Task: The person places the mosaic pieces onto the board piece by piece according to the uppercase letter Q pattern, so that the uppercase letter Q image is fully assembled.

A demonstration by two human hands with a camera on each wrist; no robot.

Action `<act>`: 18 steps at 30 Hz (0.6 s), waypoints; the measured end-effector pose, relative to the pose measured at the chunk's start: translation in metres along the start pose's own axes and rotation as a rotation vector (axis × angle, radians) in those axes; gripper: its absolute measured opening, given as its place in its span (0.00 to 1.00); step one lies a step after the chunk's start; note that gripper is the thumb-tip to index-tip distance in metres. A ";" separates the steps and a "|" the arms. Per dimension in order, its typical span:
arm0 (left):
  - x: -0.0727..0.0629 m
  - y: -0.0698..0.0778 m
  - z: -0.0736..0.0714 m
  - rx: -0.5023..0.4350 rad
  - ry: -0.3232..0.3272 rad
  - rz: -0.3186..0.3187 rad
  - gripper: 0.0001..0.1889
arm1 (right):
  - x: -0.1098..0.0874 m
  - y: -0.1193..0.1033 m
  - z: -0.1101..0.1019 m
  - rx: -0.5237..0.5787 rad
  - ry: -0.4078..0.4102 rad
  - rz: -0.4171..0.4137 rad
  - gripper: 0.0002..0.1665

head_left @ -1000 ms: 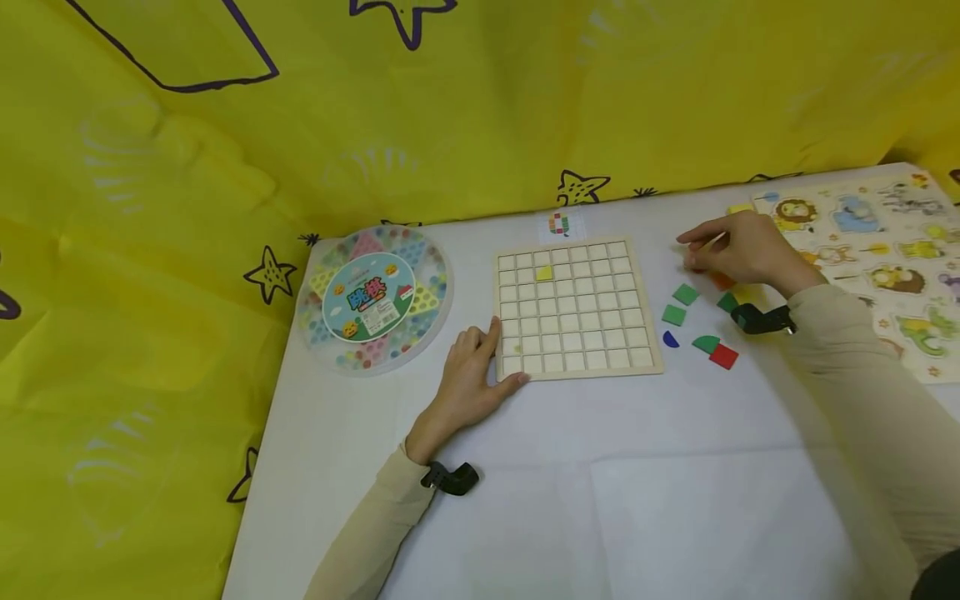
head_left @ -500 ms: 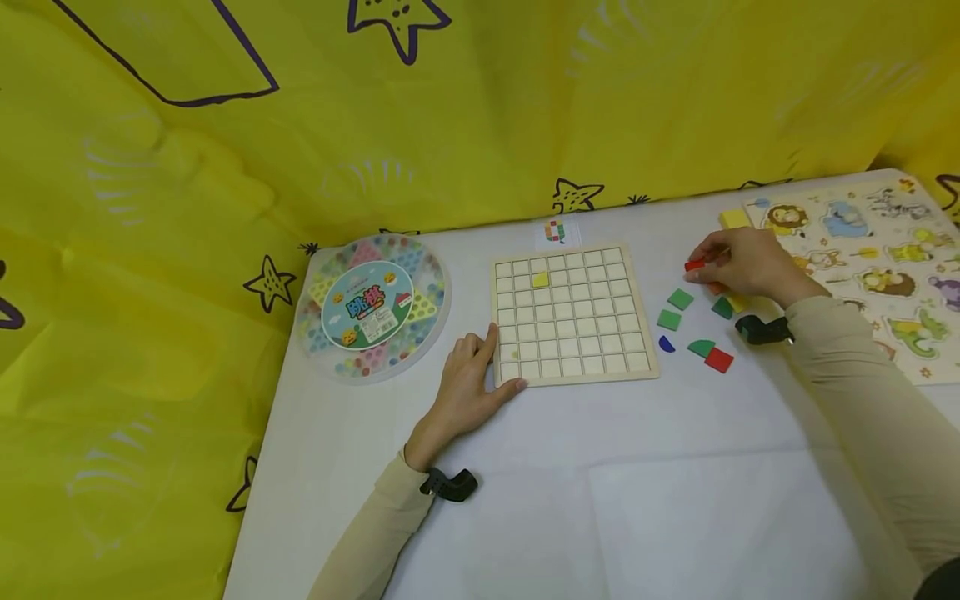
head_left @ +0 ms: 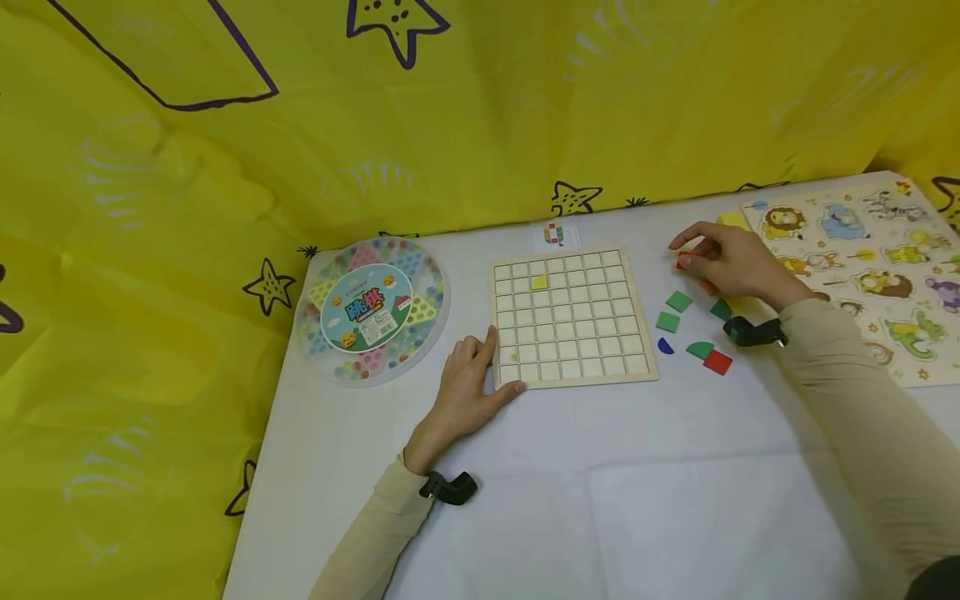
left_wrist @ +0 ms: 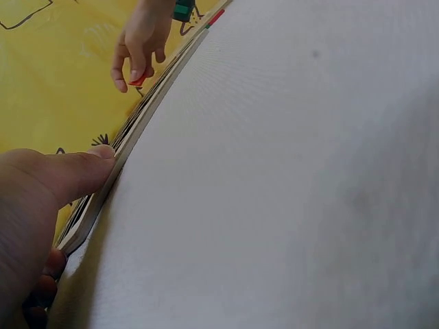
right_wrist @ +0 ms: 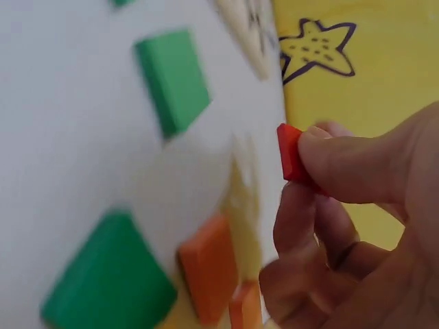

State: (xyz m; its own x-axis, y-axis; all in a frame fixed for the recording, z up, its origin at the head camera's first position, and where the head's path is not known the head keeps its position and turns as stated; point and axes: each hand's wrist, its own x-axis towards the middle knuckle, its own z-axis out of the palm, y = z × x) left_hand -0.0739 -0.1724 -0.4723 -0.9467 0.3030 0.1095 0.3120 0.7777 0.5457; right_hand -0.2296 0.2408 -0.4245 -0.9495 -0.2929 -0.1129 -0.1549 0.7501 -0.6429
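My right hand (head_left: 731,260) pinches a red tile (right_wrist: 291,152) between thumb and fingers, above the table to the right of a wooden grid board (head_left: 651,350). At the board's near left corner my left hand (head_left: 463,392) holds the frame, its thumb (left_wrist: 86,171) on the front edge and its fingers along the left side. One yellow square tile (head_left: 539,282) sits in a cell near the board's top. Loose tiles lie between the board and my right hand: green squares (head_left: 668,322), green quarter-rounds (head_left: 700,350), a blue half-round (head_left: 665,346), a red square (head_left: 717,362) and orange tiles (right_wrist: 209,267).
Behind the board lies a small pattern card (head_left: 553,234). A round clear Chinese checkers box (head_left: 367,307) stands left of it. At the far right is an animal puzzle board (head_left: 862,221), with a yellow piece (head_left: 732,219) at its left edge. A yellow cloth hangs behind the table.
My right hand has picked up the red tile from among the loose pieces and now holds it slightly further left. The left hand stays at the board's corner.
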 end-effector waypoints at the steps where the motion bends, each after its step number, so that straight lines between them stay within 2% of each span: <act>1: 0.000 0.000 0.000 0.000 0.000 0.000 0.52 | 0.000 -0.002 0.000 0.012 0.001 0.002 0.16; 9: -0.001 -0.001 0.000 0.008 0.008 0.010 0.52 | 0.003 -0.021 0.014 0.117 0.079 0.026 0.20; 18: 0.000 -0.001 0.000 0.010 0.014 0.020 0.51 | 0.010 -0.042 0.032 0.195 0.035 0.023 0.24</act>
State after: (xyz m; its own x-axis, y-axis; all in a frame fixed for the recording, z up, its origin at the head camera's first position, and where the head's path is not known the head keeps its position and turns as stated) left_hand -0.0745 -0.1728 -0.4726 -0.9413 0.3108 0.1319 0.3315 0.7774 0.5345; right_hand -0.2233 0.1872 -0.4231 -0.9616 -0.2535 -0.1053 -0.0801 0.6260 -0.7757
